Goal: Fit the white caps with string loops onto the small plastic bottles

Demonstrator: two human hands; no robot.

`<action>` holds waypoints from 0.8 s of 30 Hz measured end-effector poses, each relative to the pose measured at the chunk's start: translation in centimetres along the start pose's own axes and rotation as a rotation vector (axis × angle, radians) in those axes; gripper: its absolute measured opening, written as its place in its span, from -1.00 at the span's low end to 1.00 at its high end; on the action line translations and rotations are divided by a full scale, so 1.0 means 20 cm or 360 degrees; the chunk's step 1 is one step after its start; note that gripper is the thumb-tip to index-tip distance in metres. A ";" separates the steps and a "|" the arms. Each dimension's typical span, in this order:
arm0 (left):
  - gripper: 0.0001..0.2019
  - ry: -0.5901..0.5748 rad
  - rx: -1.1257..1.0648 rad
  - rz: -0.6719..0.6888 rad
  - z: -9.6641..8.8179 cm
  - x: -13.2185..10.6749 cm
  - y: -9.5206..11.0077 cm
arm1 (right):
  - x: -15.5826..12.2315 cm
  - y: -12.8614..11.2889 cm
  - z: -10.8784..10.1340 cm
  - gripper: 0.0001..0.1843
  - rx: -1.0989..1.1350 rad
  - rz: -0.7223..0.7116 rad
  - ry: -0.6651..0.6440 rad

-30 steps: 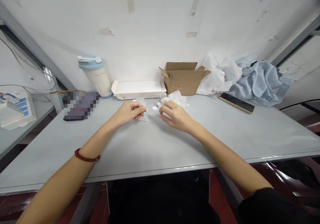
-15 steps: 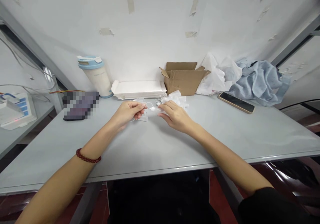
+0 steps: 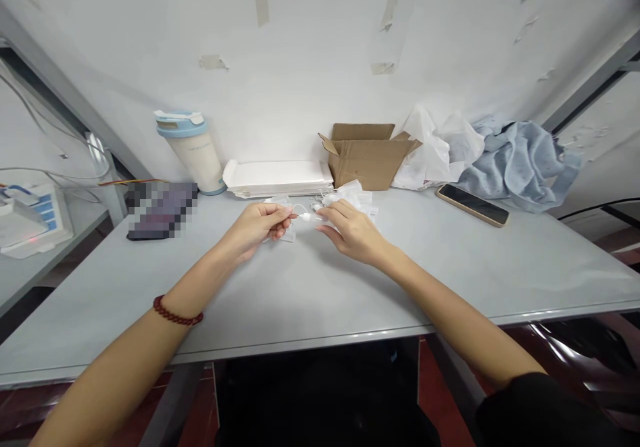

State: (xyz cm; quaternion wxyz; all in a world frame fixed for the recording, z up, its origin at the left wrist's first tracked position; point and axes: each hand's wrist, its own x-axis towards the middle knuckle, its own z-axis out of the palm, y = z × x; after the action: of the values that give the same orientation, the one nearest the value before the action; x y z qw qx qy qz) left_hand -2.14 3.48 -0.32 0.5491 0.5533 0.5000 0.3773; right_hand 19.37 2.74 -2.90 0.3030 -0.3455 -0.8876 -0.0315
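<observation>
My left hand and my right hand meet over the middle of the grey table. Both are pinched on a small white cable, a short looped lead with a plug end, held between them just above the tabletop. The left fingers also press a small clear plastic bag under the hand. Behind the right hand lies a heap of small clear bags with white pieces inside.
At the back stand a blue-lidded tumbler, a stack of white flat packs, an open cardboard box, white plastic bags and blue cloth. A phone lies at right, a dark pixelated item at left.
The hands have lifted slightly and drawn the white cable out between them; one second ago they were lower on the small bag, with the cable barely showing.
</observation>
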 end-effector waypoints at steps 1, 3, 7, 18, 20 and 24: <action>-0.72 0.0002 0.0010 0.0000 0.00 0.00 0.00 | 0.00 0.00 0.00 -0.73 0.0002 0.0001 0.0002; -0.72 0.0010 0.0026 -0.0001 0.00 0.00 0.00 | 0.00 0.00 0.00 -0.74 0.0001 0.0008 0.0009; -0.74 -0.0005 0.0023 -0.0004 -0.01 0.00 -0.01 | 0.00 0.00 0.00 -0.76 -0.0006 0.0007 0.0026; -0.78 0.0000 0.0175 0.0099 0.00 -0.01 -0.01 | -0.01 0.00 0.01 -0.74 -0.0030 -0.0016 -0.0022; -0.78 0.0012 0.0230 0.0127 0.01 -0.01 -0.01 | -0.01 0.00 0.01 -0.74 -0.0061 -0.0028 -0.0028; -0.77 0.0011 0.0323 0.0177 0.02 -0.02 -0.01 | -0.02 0.00 0.01 -0.76 -0.0112 -0.0072 0.0000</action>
State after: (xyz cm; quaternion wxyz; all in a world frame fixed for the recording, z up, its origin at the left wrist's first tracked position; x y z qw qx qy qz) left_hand -1.84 3.00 -0.55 0.4668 0.6317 0.5059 0.3565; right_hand 19.35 2.55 -3.28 0.2897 -0.3360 -0.8935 -0.0695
